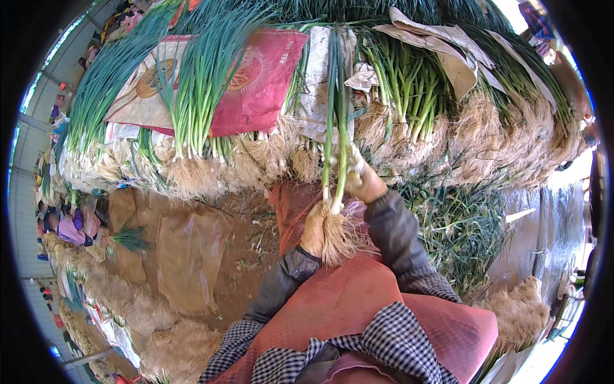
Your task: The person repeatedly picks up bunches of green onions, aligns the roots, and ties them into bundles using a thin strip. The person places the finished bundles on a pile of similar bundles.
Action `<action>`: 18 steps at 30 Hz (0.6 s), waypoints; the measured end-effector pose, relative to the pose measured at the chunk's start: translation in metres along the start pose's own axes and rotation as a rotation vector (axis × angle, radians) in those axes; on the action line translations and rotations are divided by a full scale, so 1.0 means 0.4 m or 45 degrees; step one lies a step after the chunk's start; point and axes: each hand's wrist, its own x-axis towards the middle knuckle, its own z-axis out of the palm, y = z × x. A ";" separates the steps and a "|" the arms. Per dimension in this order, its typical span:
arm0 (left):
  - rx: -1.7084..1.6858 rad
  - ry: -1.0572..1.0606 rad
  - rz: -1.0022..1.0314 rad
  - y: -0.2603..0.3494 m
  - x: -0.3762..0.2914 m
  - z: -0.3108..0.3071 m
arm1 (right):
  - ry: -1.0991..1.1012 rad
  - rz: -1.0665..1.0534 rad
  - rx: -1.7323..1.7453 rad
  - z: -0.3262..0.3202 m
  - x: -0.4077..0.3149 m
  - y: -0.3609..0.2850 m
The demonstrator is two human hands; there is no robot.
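My left hand (314,229) is closed around the lower ends of a pair of long green onions (339,177), just above my lap. Their shaggy pale roots (340,237) hang out beside the fingers, and the green leaves point away from me. Close against the right side of the stalks is my right hand (365,178), its pale, soiled fingers curled. Whether those fingers pinch a leaf or only rest beside the stalk is hidden. Dark sleeves cover both forearms.
A long bank of green onions (422,91) lies ahead, roots toward me. A red and white printed sack (264,81) partly covers it, with a loose bunch (196,101) on top. Stripped leaves (460,225) heap at right. Brown sheets (189,254) cover ground at left; people sit farther off.
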 end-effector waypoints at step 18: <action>0.406 -0.054 0.377 0.030 0.015 0.003 | 0.480 0.204 -0.545 -0.130 -0.269 0.027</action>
